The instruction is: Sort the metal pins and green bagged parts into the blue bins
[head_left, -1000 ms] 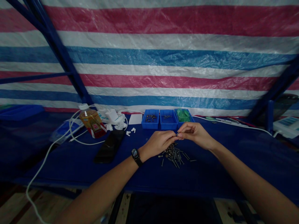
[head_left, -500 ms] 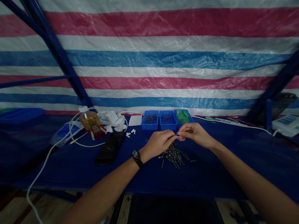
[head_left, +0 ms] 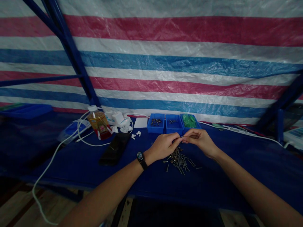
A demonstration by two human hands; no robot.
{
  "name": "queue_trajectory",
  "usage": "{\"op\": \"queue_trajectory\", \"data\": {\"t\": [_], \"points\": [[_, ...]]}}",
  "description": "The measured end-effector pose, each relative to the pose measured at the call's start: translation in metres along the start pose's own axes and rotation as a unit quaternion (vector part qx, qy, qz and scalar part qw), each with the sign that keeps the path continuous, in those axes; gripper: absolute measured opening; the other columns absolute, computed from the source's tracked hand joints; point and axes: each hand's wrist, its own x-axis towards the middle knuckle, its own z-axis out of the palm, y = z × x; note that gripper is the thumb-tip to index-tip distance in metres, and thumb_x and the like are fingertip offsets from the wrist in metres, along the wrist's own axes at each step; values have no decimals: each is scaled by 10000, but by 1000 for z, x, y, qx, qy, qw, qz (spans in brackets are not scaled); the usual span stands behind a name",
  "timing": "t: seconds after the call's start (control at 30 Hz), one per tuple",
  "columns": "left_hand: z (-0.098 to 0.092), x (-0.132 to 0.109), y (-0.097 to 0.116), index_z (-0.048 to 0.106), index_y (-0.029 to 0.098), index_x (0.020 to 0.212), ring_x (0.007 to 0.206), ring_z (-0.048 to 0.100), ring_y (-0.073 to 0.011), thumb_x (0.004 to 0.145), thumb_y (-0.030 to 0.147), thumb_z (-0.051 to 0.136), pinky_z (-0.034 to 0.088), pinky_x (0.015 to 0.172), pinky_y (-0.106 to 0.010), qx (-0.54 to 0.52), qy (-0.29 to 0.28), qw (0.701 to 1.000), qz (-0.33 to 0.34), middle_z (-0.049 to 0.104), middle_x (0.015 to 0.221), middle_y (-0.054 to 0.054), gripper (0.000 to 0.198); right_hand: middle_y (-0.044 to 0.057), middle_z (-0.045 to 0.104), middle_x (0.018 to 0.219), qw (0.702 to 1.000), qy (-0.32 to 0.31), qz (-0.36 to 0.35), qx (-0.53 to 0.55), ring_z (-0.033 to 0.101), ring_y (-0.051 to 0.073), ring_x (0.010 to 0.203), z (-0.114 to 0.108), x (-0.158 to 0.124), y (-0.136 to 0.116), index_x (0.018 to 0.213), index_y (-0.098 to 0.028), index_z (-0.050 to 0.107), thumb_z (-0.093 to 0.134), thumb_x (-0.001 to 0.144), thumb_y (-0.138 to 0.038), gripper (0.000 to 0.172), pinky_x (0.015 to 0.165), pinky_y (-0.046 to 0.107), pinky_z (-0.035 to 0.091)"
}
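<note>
My left hand (head_left: 165, 145), with a dark watch (head_left: 141, 157) on its wrist, is closed, thumb and forefinger pinched together. Its fingertips meet those of my right hand (head_left: 200, 141), which also pinches. Between them shows a thin, pale sliver of a small screw (head_left: 182, 136), mostly hidden by the fingers. Just below both hands, a loose pile of metal screws (head_left: 182, 162) and small brownish fasteners (head_left: 175, 155) lies on the blue tabletop (head_left: 151, 183). My left hand partly covers the pile's upper left side.
Behind my hands stand three blue bins: one with small brownish fasteners (head_left: 155, 128), one with a few screws (head_left: 174, 128), one with a green bag (head_left: 189, 121). Leftward are white earbuds (head_left: 136, 135), a black phone (head_left: 115, 149), a drink bottle (head_left: 99, 124) and a white cable (head_left: 53, 157).
The camera view has shifted and tilted a little, so the bench items appear slightly further right. Both hands keep their pinch together above the pile.
</note>
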Motion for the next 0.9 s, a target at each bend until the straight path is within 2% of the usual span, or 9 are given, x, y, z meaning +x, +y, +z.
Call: {"op": "queue_trajectory", "data": {"t": [0.17,0.23,0.33,0.43,0.5,0.6,0.7,0.8,0.9], "points": [[3,-2,4,625,182,958,664,591,-122,1056,346,396,384,610,-242,1,-14,1000,4,634,751,7,298,22,740,676,1000,-14,-1,-14,677,151,639,-6,-1,-8,687,-209,729,890,633,-313,199,640,286,551],[3,-2,4,621,187,952,649,584,-122,1050,358,409,382,593,-243,15,-11,1000,0,636,744,11,289,23,738,666,1000,1,-14,-18,678,158,627,-7,-1,-11,674,-211,721,888,625,-322,206,628,295,559],[0,0,-5,626,193,915,713,589,-147,1007,322,499,421,638,-264,118,53,991,-34,651,790,-4,203,28,738,666,997,65,-41,-24,683,169,626,-11,1,-12,664,-205,709,884,608,-346,232,644,317,572],[-6,3,-26,658,194,953,964,577,-231,928,284,624,469,807,-342,263,124,953,-82,657,963,-58,99,32,740,679,987,142,-71,-27,690,180,650,-15,5,-11,687,-197,707,880,604,-359,252,674,332,573],[-9,4,-41,666,217,1096,1078,534,-276,867,293,709,467,869,-392,307,113,941,-90,633,1088,-75,245,33,741,697,979,179,-91,-35,693,188,680,-18,13,-10,719,-199,710,872,618,-363,252,695,340,569],[-8,5,-54,637,273,1228,1131,507,-299,827,310,763,455,897,-438,315,81,942,-88,607,1173,-62,422,40,743,737,972,195,-113,-61,691,195,720,-20,38,-15,750,-200,710,838,665,-373,232,728,356,557],[-6,4,-54,651,275,1206,1144,501,-299,837,302,755,444,913,-451,308,90,941,-103,604,1176,-55,384,49,731,764,967,194,-126,-108,673,191,741,-18,76,-25,762,-187,718,803,695,-376,217,758,363,537],[-8,4,-51,649,273,1215,1139,503,-292,841,293,751,449,900,-434,301,104,942,-109,601,1170,-57,388,45,712,773,960,236,-122,-93,651,183,753,-18,111,-40,738,-181,706,797,672,-378,227,742,346,521],[-13,4,-50,668,256,1169,1113,515,-289,843,300,750,458,868,-417,300,112,941,-111,610,1144,-62,338,28,687,759,949,278,-135,-68,629,174,743,-16,130,-53,755,-188,686,774,687,-418,255,676,310,503]]}}
